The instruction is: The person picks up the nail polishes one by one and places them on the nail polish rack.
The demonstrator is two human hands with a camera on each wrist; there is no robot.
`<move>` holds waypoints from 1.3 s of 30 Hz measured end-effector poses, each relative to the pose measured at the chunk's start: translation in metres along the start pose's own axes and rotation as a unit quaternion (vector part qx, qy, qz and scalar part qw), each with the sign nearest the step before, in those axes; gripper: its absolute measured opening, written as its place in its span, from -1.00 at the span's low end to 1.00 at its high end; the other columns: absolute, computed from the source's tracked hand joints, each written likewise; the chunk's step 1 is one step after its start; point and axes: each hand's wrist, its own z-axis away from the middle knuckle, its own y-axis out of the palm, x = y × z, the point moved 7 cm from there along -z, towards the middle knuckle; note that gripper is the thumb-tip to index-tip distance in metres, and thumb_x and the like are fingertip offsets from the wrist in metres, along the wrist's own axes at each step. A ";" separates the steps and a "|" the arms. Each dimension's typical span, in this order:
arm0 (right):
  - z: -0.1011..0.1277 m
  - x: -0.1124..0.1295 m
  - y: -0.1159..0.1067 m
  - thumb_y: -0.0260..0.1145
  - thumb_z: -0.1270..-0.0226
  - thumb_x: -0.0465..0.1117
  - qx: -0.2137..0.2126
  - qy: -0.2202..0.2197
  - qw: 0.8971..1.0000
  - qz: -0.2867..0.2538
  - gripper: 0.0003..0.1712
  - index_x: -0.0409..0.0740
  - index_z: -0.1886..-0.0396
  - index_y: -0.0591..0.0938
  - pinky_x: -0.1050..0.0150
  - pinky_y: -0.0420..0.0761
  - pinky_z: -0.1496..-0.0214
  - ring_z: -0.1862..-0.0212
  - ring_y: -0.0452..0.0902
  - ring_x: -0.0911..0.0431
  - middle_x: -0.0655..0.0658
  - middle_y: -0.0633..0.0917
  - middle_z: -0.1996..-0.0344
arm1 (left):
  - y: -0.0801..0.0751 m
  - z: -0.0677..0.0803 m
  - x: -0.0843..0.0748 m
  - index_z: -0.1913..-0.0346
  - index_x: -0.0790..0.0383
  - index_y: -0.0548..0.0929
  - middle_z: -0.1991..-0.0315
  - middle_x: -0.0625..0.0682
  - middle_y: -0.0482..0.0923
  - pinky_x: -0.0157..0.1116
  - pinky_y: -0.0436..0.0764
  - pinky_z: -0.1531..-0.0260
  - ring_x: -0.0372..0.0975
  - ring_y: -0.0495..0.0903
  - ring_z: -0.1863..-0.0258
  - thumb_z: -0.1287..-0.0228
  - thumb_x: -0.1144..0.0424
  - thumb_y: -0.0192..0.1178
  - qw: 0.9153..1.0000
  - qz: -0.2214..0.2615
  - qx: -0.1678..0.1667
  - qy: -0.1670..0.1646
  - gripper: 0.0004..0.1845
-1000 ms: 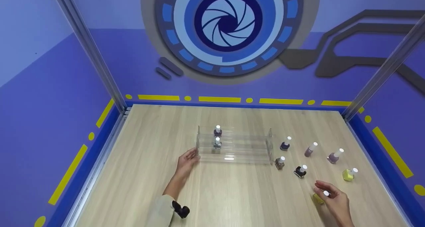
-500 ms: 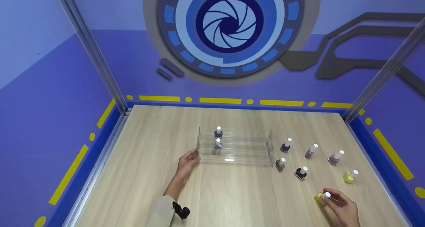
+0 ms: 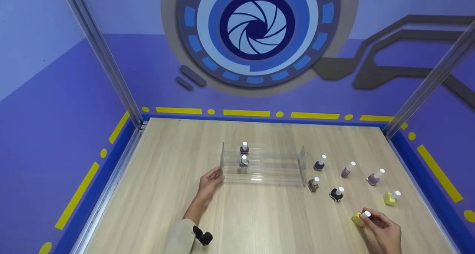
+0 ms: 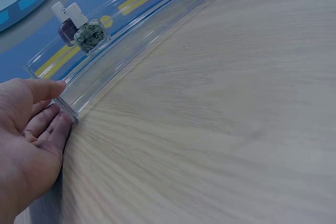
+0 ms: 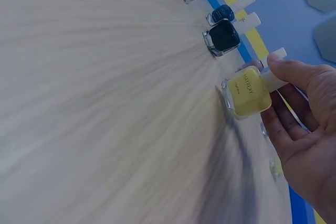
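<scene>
My right hand [image 3: 386, 230] pinches a yellow nail polish bottle [image 3: 358, 218] by its white cap, thumb on one side. The right wrist view shows this yellow bottle [image 5: 248, 92] tilted, with a shadow beneath; whether its base touches the table I cannot tell. My left hand [image 3: 209, 181] holds the left end of a clear tiered rack [image 3: 274, 168], thumb [image 4: 50, 88] at the panel's edge. Toward the rack's left stand two bottles, a dark nail polish [image 3: 244, 149] on the back tier and a speckled nail polish [image 4: 90, 37] in front of it.
Right of the rack, several nail polish bottles stand on the wooden table [image 3: 259, 224]: dark blue [image 3: 319, 164], brownish glitter [image 3: 313, 185], black [image 3: 336, 194], mauve [image 3: 347, 170], purple [image 3: 374, 178] and another yellow one [image 3: 390, 198]. Blue panels [image 3: 237, 98] border the table.
My right hand has closed on the yellow bottle's cap and shifted slightly right, then a little up in the view; the bottle has tilted a bit. My left hand stays at the rack.
</scene>
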 end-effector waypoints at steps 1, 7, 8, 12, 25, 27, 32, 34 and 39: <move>0.000 0.002 -0.001 0.47 -0.28 -0.36 -0.006 -0.005 1.000 -0.001 -0.62 -0.33 -0.08 0.69 0.66 0.65 0.14 0.26 0.59 0.62 0.52 0.66 0.40 | 0.000 0.000 0.000 -0.43 0.39 0.42 -0.46 0.31 0.39 -0.06 0.44 -0.49 0.11 0.35 -0.50 -0.42 0.35 0.23 1.000 -0.002 0.000 0.000 -0.44; -0.004 0.020 0.000 0.48 -0.24 -0.41 -0.026 -0.046 0.999 -0.001 -0.63 -0.33 -0.06 0.72 0.68 0.64 0.19 0.27 0.61 0.62 0.53 0.66 0.39 | 0.001 0.000 0.000 -0.43 0.38 0.41 -0.46 0.30 0.40 -0.06 0.44 -0.49 0.11 0.36 -0.50 -0.42 0.36 0.23 1.000 -0.001 -0.002 -0.002 -0.44; -0.004 0.024 0.000 0.47 -0.24 -0.42 -0.029 -0.051 0.998 -0.002 -0.63 -0.33 -0.07 0.72 0.67 0.64 0.19 0.27 0.61 0.61 0.53 0.67 0.39 | 0.000 0.000 0.000 -0.43 0.39 0.42 -0.45 0.30 0.40 -0.06 0.44 -0.49 0.11 0.36 -0.50 -0.42 0.35 0.24 1.000 -0.002 -0.003 0.000 -0.44; -0.004 0.042 0.002 0.48 -0.22 -0.43 -0.032 -0.082 0.996 -0.025 -0.62 -0.35 -0.05 0.72 0.66 0.66 0.20 0.26 0.65 0.56 0.49 0.71 0.36 | 0.000 0.001 0.001 -0.43 0.39 0.42 -0.46 0.31 0.39 -0.06 0.44 -0.49 0.11 0.35 -0.50 -0.42 0.36 0.24 1.000 -0.002 0.001 0.001 -0.44; -0.009 0.108 0.030 0.51 -0.18 -0.44 0.046 -0.216 0.974 -0.043 -0.61 -0.46 -0.03 0.71 0.57 0.72 0.16 0.20 0.71 0.45 0.33 0.78 0.23 | 0.002 0.005 -0.004 -0.47 0.38 0.37 -0.50 0.30 0.33 -0.02 0.38 -0.52 0.11 0.30 -0.53 -0.46 0.32 0.20 1.000 -0.003 0.012 -0.001 -0.42; -0.008 0.121 0.038 0.49 -0.20 -0.44 0.069 -0.252 0.964 -0.037 -0.64 -0.45 -0.01 0.71 0.57 0.72 0.14 0.18 0.72 0.44 0.29 0.79 0.20 | 0.002 0.004 -0.003 -0.46 0.37 0.38 -0.49 0.30 0.34 -0.02 0.39 -0.52 0.12 0.31 -0.53 -0.46 0.33 0.20 1.000 -0.002 0.009 -0.003 -0.43; -0.005 0.149 0.060 0.48 -0.21 -0.45 0.108 -0.308 0.945 -0.031 -0.67 -0.40 0.00 0.74 0.58 0.71 0.12 0.15 0.70 0.45 0.08 0.83 0.14 | 0.001 0.002 0.000 -0.44 0.37 0.42 -0.47 0.29 0.38 -0.01 0.40 -0.51 0.11 0.34 -0.51 -0.44 0.35 0.21 1.000 0.000 0.003 -0.006 -0.45; -0.006 0.158 0.070 0.48 -0.20 -0.46 0.118 -0.314 0.941 -0.033 -0.67 -0.39 0.01 0.74 0.57 0.71 0.12 0.15 0.70 0.44 -0.07 0.83 0.12 | 0.001 0.002 -0.001 -0.44 0.37 0.41 -0.48 0.29 0.37 -0.01 0.39 -0.52 0.11 0.33 -0.51 -0.44 0.35 0.21 1.000 0.002 0.005 -0.006 -0.44; -0.006 0.179 0.089 0.48 -0.19 -0.47 0.127 -0.322 0.936 -0.059 -0.69 -0.37 0.04 0.76 0.54 0.73 0.13 0.16 0.73 0.40 -0.33 0.80 0.11 | 0.002 0.003 -0.002 -0.46 0.38 0.38 -0.49 0.30 0.34 -0.01 0.38 -0.52 0.11 0.31 -0.53 -0.45 0.33 0.21 1.000 0.002 0.012 -0.003 -0.42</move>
